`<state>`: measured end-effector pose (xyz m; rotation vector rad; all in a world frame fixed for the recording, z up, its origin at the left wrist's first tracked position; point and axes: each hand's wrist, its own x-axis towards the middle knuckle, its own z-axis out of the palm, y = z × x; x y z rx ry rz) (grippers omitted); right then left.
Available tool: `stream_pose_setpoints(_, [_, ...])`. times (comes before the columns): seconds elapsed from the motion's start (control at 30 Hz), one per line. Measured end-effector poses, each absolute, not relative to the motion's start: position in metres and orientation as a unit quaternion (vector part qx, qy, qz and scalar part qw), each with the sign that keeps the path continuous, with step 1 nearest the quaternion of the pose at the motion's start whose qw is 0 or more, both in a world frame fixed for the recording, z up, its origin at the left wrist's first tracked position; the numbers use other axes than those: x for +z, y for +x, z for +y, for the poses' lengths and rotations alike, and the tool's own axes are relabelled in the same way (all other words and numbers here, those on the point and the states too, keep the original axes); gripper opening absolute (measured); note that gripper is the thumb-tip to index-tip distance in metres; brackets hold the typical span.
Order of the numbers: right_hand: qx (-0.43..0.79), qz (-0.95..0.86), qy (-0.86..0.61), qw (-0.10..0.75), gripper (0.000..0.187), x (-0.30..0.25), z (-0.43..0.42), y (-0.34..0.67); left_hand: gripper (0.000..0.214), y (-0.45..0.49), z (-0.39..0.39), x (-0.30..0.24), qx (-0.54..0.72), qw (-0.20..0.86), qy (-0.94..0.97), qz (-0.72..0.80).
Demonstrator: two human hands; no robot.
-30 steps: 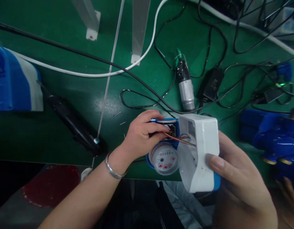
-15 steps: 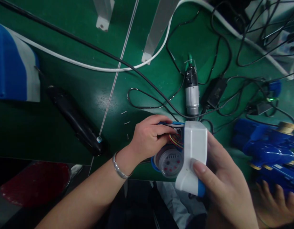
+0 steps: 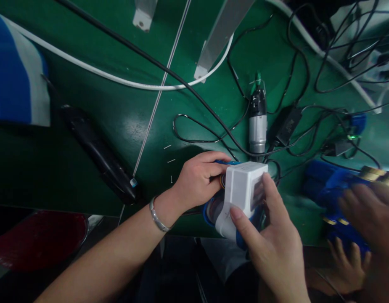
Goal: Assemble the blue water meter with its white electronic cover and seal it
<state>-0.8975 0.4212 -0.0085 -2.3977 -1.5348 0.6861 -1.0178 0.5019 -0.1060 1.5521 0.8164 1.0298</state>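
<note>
As right hand (image 3: 273, 248) grips, cover (image 3: 243, 185) leans.

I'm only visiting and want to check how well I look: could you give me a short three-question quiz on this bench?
1. True or false: the right hand holds a white cover against a blue meter.
2. Which wrist wears the bracelet? A left, B right, C neither.
3. What colour is the mat?
Key: 1 true; 2 A; 3 green.
</note>
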Motion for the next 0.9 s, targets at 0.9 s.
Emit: stream_pose_setpoints(0.9, [0.194, -0.491, -0.847, 0.062, 0.080, -0.013, 0.425, -0.912, 0.036, -1.015, 0.484, -0.099, 0.406, 0.613, 0.528, 0.425])
